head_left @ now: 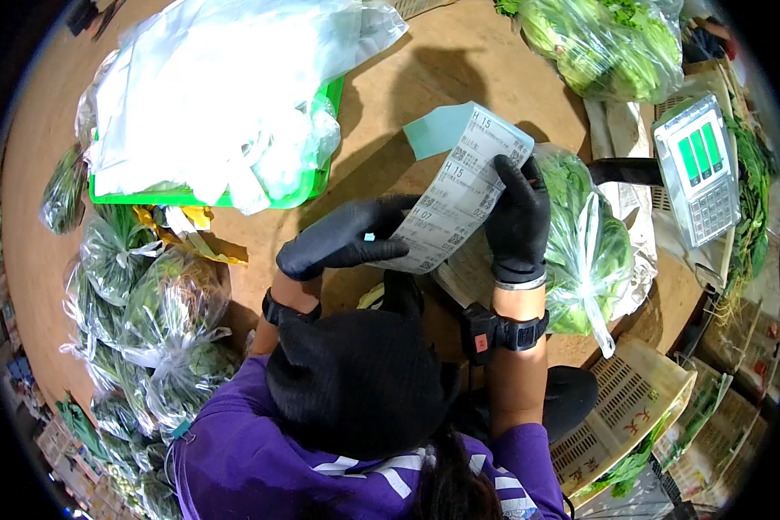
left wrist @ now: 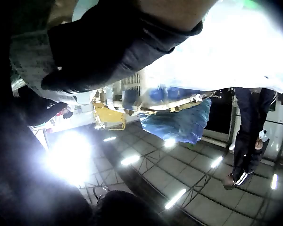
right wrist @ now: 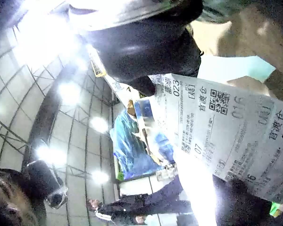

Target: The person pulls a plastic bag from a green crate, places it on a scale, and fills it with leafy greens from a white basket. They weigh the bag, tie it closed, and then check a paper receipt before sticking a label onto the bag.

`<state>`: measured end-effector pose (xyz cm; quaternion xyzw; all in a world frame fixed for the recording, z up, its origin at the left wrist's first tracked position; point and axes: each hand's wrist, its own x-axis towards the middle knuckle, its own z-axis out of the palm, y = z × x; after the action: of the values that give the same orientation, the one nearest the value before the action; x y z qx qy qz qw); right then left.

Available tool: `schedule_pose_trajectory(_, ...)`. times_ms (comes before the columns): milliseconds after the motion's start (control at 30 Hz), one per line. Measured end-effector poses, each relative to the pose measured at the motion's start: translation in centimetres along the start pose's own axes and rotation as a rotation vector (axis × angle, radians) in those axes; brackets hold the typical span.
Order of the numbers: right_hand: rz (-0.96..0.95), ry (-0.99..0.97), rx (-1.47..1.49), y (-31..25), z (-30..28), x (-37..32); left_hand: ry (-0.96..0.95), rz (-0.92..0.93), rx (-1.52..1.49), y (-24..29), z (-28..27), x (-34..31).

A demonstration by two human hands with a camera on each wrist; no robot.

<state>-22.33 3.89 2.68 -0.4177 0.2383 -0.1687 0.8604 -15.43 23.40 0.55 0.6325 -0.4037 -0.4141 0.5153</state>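
A strip of printed labels [head_left: 459, 195] with QR codes stretches between two black-gloved hands in the head view. The right hand [head_left: 520, 217] pinches its upper right end between thumb and fingers. At the lower left end, the left hand [head_left: 347, 236] holds the strip between thumb and fingers. A pale green piece of backing [head_left: 439, 132] sticks out behind the strip. The right wrist view shows the label print [right wrist: 226, 122] close up, with the right hand [right wrist: 146, 52] at its edge. In the left wrist view the left hand [left wrist: 108, 47] grips the dim strip [left wrist: 33, 63].
A green tray [head_left: 308, 192] heaped with clear plastic bags stands at upper left. Bagged greens [head_left: 581, 243] lie right of the right hand, near a scale display [head_left: 698, 169]. More bagged vegetables [head_left: 147, 321] line the left, and a crate [head_left: 624, 407] stands at lower right.
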Motion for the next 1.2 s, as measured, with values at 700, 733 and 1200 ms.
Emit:
schedule_pose_trajectory(700,-0.167,-0.083,-0.250,0.6,-0.9,0.0,-0.053,0.010,0.044,-1.1,0.0,-0.4)
schedule_pose_trajectory(733,-0.066,-0.002,-0.109,-0.2,0.2,0.0,-0.041,0.039,0.067,-1.1,0.0,-0.3)
schedule_pose_trajectory(1200,-0.122,-0.075,0.098,-4.7,-1.1,2.1,-0.115,-0.176,0.423,-5.8,0.3,-0.5)
